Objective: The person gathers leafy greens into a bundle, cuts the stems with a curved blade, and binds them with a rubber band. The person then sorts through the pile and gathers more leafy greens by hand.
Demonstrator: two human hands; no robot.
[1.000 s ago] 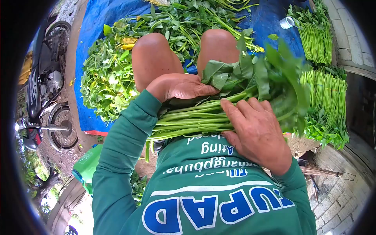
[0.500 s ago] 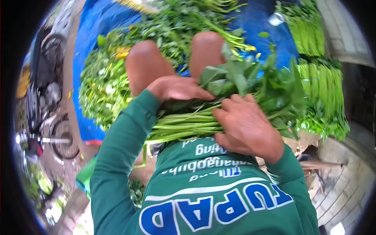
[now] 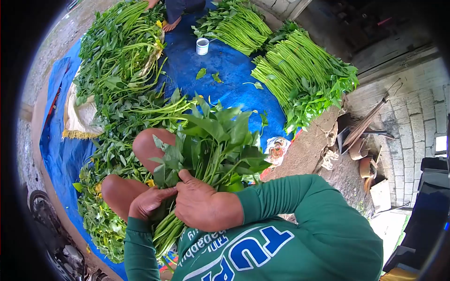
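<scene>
A bunch of water spinach (image 3: 213, 157) lies slanted across my lap, its broad leaves pointing away from me and its green stems running down toward my shirt. My right hand (image 3: 199, 201) is wrapped round the stems just below the leaves, thumb on top. On the other side, my left hand (image 3: 151, 200) grips the same bunch, and its fingertips meet my right hand. Parts of the left fingers are hidden behind the stems and the right hand.
Loose greens (image 3: 117, 84) are heaped on a blue tarp (image 3: 225, 75). Stacked bundles (image 3: 300, 70) lie at the right, near a white cup (image 3: 202, 46). Another person's foot (image 3: 171, 25) shows at the top. A broom (image 3: 363, 124) leans by the block wall.
The view has swung to the right. The bunch has turned from lying crosswise to pointing away from me. My hands have come together, the right one now round the stems.
</scene>
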